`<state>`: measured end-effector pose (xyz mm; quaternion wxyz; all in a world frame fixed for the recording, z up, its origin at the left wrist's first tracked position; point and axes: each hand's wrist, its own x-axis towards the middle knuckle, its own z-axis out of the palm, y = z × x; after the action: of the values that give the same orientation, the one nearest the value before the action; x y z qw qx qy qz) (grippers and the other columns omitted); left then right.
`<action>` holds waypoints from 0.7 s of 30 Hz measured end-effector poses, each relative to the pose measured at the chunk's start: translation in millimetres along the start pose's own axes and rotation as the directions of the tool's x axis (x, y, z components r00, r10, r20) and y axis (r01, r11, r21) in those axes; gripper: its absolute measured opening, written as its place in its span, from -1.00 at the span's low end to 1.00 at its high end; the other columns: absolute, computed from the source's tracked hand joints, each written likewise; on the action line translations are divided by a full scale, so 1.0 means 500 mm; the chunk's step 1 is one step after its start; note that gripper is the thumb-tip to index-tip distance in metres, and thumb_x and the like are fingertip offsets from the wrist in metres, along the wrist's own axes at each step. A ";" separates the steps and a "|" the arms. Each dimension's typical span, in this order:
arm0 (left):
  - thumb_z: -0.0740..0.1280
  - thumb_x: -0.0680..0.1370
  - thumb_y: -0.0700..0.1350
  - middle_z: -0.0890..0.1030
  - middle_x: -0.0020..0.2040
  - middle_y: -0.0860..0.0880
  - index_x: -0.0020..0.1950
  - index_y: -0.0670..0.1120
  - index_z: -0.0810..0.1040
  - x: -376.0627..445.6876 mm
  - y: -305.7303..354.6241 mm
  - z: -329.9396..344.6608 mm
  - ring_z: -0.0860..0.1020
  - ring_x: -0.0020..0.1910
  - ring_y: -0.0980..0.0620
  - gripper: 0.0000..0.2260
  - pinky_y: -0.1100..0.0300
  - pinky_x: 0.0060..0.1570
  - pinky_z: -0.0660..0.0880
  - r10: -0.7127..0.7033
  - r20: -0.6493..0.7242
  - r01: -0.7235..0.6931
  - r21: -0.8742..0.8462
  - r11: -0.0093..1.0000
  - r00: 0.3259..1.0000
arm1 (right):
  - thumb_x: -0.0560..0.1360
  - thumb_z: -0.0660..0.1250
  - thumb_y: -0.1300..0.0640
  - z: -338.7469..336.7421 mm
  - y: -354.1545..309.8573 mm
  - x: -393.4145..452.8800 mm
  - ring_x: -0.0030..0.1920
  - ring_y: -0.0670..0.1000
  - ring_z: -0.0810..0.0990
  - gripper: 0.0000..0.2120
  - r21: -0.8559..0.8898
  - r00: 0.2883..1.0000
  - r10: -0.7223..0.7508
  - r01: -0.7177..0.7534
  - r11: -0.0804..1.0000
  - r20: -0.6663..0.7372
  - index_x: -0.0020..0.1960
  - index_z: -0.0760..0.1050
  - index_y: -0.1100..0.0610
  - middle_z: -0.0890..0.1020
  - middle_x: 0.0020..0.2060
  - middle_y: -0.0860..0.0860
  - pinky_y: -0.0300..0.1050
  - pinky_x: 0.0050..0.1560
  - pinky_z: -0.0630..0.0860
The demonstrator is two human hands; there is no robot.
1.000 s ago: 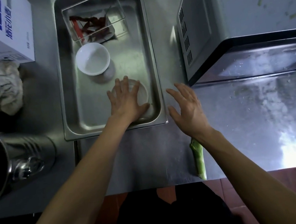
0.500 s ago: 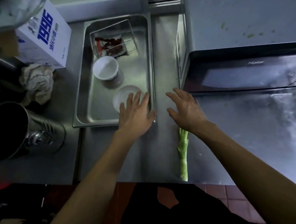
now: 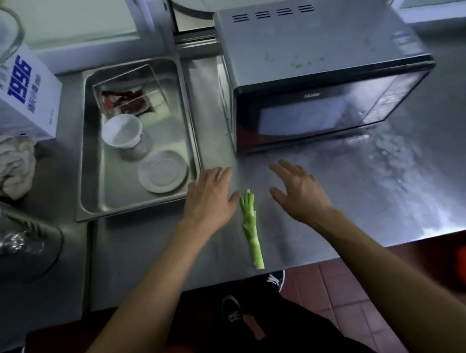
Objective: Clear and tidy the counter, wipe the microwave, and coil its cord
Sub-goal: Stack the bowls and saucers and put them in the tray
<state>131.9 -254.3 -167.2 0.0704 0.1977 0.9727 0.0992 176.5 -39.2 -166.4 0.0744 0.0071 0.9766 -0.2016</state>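
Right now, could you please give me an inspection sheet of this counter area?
Surface: steel counter, smeared and glary at right.
Job's things: microwave, green specks on top; green stalk near front edge.
Clutter: steel tray holding white saucer, white cup, clear box; rag; carton; metal pot.
Grippers: left hand, right hand, both open, holding nothing.
Cables: nothing seen.
Surroundings: tiled floor.

Red floor tiles [image 3: 337, 278] — windows [image 3: 80, 12] behind

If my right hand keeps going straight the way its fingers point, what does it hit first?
Probably the microwave: the right hand points up-left over bare counter toward its front lower-left corner, though height above the counter is unclear.
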 end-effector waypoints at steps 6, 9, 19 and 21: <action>0.25 0.60 0.08 0.52 0.33 -0.07 0.41 -0.07 0.41 -0.027 0.070 0.035 0.47 0.30 -0.12 -0.58 -0.07 0.15 0.50 0.126 0.037 -0.121 -0.110 0.987 0.991 | 0.59 0.31 0.03 -0.012 0.043 -0.136 0.41 0.25 0.39 -0.43 0.011 0.991 0.110 -0.110 0.994 -0.076 0.55 0.24 0.05 0.30 0.53 0.13 0.20 0.31 0.43; 0.24 0.61 0.11 0.47 0.40 -0.05 0.48 -0.04 0.36 -0.022 0.130 0.045 0.43 0.35 -0.09 -0.52 -0.03 0.23 0.45 0.199 0.063 -0.190 -0.121 0.974 0.978 | 0.59 0.32 0.04 -0.032 0.079 -0.202 0.39 0.25 0.41 -0.45 0.025 0.970 0.195 -0.194 0.981 -0.146 0.54 0.28 0.07 0.35 0.50 0.14 0.20 0.30 0.44; 0.28 0.61 0.04 0.46 0.42 -0.09 0.51 -0.07 0.36 0.005 0.410 0.055 0.43 0.36 -0.12 -0.51 0.00 0.28 0.42 0.466 0.111 -0.454 -0.114 0.884 0.878 | 0.59 0.31 0.02 -0.096 0.244 -0.381 0.36 0.21 0.43 -0.51 0.146 0.848 0.447 -0.423 0.894 -0.286 0.50 0.35 0.07 0.42 0.45 0.08 0.18 0.28 0.43; 0.26 0.61 0.05 0.45 0.43 -0.08 0.51 -0.06 0.35 0.015 0.485 0.062 0.41 0.38 -0.11 -0.52 0.01 0.29 0.41 0.511 0.121 -0.502 -0.094 0.859 0.851 | 0.58 0.32 0.01 -0.112 0.295 -0.413 0.35 0.21 0.44 -0.52 0.180 0.814 0.492 -0.458 0.870 -0.307 0.48 0.36 0.05 0.43 0.44 0.07 0.19 0.28 0.43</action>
<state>220.2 -27.7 -144.5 0.1165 0.4514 0.8753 0.1284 379.4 121.8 -142.8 -0.0495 0.2895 0.9303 -0.2197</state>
